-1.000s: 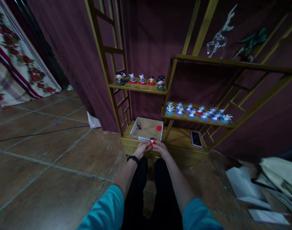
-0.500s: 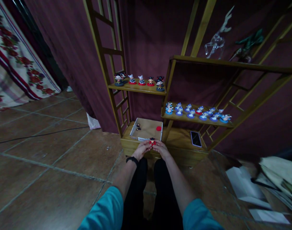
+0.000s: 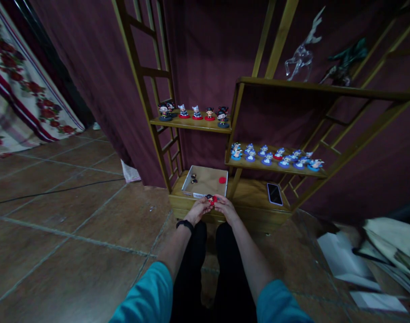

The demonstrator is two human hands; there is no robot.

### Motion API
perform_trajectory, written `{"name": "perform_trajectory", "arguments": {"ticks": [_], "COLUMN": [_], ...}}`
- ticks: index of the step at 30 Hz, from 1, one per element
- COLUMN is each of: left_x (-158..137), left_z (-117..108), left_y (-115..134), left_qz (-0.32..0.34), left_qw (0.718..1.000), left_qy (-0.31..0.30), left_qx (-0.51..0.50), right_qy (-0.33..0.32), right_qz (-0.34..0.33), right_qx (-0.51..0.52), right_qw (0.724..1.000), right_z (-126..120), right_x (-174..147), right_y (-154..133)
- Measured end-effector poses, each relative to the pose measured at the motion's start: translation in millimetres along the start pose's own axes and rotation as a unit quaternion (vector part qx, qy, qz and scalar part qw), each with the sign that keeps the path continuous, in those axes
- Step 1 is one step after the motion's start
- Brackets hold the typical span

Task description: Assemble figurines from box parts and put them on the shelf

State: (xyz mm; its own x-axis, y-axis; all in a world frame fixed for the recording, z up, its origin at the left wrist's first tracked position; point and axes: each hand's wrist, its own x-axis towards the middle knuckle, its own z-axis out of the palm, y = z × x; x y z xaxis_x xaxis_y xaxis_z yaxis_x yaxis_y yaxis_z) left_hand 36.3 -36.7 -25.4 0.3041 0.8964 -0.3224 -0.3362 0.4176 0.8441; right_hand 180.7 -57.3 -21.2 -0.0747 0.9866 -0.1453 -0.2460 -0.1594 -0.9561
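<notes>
A small figurine [image 3: 211, 199] with black hair and a red body is held between both hands, just in front of the shallow box. My left hand [image 3: 198, 211] closes its fingertips on the figurine's left side. On the other side my right hand [image 3: 224, 208] grips it, fingers bent around the red part. The figurine lies tilted, its head toward the left. Inside the cardboard box [image 3: 205, 169] are a red round base [image 3: 222, 180] at the right and small dark pieces [image 3: 194, 178] at the left.
Several figurines [image 3: 196, 112] stand on the upper left shelf, and blue-and-white ones [image 3: 267, 158] line the right shelf. A phone [image 3: 275, 194] lies on the cabinet top. Higher up stand a clear deer ornament [image 3: 302, 56] and a dark green ornament [image 3: 348, 63]. White bags and paper [image 3: 346, 262] lie at right.
The figurine has turned from upright to tilted, with its head now leaning left. Both hands stay in nearly the same place, still on it. The view has shifted slightly.
</notes>
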Motion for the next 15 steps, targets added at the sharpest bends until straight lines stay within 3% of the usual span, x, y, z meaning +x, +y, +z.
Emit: {"name": "perform_trajectory", "arguments": {"ticks": [15], "left_x": [2.2], "left_z": [-0.7], "left_y": [-4.2], "left_qz": [0.036], "left_qw": [0.999], "left_qy": [0.021], "left_qx": [-0.008], "right_qy": [-0.024], "right_qz": [-0.023], "right_qx": [-0.004], "right_qw": [0.999], "right_z": [1.1], "right_x": [-4.3], "right_y": [-5.2]}}
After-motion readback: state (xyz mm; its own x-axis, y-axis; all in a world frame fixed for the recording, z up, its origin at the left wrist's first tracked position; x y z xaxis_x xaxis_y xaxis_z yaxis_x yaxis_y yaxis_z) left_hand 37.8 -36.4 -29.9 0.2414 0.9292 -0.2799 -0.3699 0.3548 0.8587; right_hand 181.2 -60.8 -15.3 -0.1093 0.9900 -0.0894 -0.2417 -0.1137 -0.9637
